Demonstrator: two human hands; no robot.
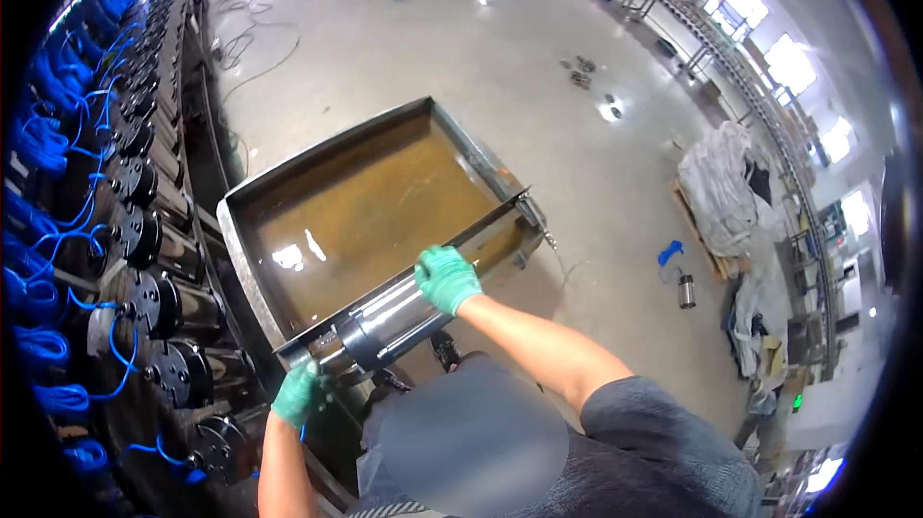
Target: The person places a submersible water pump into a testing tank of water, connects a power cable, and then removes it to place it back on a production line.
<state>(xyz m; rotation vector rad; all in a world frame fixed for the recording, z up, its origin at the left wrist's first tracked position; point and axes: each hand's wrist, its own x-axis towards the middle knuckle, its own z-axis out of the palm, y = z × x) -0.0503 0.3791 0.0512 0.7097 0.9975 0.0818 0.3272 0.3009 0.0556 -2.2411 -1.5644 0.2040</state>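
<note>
A shiny steel cylinder with a black collar, a submersible pump by its look (394,311), lies along the near edge of a metal tank (252,292). Brownish water (356,210) fills much of the tank. My right hand (447,279), in a green glove, rests on top of the pump with its fingers curled over the far side. At the pump's left end is my left hand (301,393), also gloved in green. Its fingers are bent beside that end, and what they grip is hidden. A bit of blue cable shows just below it.
Along the left runs a line of similar steel pumps with black ends (154,302) and coiled blue cables (43,345). A loose pump (686,292) stands on the floor at right, near plastic-covered goods (726,191). A roller conveyor (716,61) curves along the far right.
</note>
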